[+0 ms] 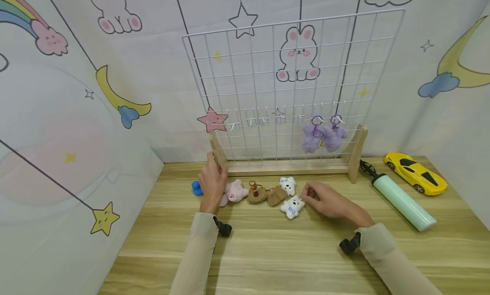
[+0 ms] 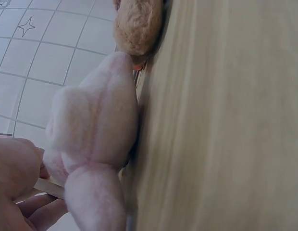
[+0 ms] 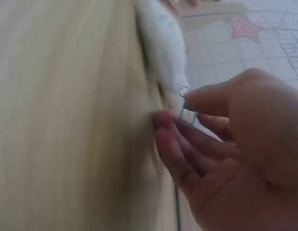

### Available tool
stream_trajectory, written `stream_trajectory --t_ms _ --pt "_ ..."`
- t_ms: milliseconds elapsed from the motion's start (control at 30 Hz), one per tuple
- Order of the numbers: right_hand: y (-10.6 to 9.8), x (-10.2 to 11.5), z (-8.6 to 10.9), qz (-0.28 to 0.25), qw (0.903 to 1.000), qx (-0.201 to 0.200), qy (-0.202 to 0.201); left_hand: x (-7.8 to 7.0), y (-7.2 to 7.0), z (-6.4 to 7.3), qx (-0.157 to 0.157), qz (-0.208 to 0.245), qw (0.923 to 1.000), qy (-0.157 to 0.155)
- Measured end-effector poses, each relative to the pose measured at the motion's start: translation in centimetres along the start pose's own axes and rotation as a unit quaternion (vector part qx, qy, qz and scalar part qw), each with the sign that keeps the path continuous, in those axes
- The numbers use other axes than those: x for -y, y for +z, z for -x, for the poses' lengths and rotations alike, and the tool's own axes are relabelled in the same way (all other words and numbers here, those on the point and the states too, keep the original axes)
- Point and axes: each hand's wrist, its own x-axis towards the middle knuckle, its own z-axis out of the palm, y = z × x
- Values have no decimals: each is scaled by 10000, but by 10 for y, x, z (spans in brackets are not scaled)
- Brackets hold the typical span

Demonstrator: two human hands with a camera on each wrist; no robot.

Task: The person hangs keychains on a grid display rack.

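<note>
My left hand grips the left wooden leg of the grid rack, with fingers around the wood in the left wrist view. Beside this hand lies a pink plush keychain, large in the left wrist view. My right hand pinches the small metal clasp of a white plush keychain that lies on the table. Another white plush keychain lies just behind it. Two brown plush keychains, one with an orange detail and one plainer, lie between the hands.
A white wire grid stands at the back with several clear hooks. Two purple plush keychains hang at its right. A blue toy sits left, and a mint-green pump and yellow toy car lie right.
</note>
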Motion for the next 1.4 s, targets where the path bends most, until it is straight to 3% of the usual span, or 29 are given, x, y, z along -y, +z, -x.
stream_trajectory --t_ms 233,433,767,1000,1233,1400 --pt "-7 9 -6 -681 9935 -798 450 1 -2 1 -26 4 10000 21" --pt "-13 20 -14 -1120 9826 -1390 506 2 -2 1 -54 -13 10000 -14" --pt "-27 40 -15 -1491 9694 -1779 805 4 -2 2 -93 -12 10000 12" --pt "-38 46 -20 -1323 9704 -1951 532 2 -1 2 -7 21 10000 -25" --pt "-47 65 -30 -1669 9444 -2765 620 2 0 1 6 9 10000 -25" --pt "-52 75 -35 -1607 9356 -3091 570 0 0 0 16 -26 10000 -49"
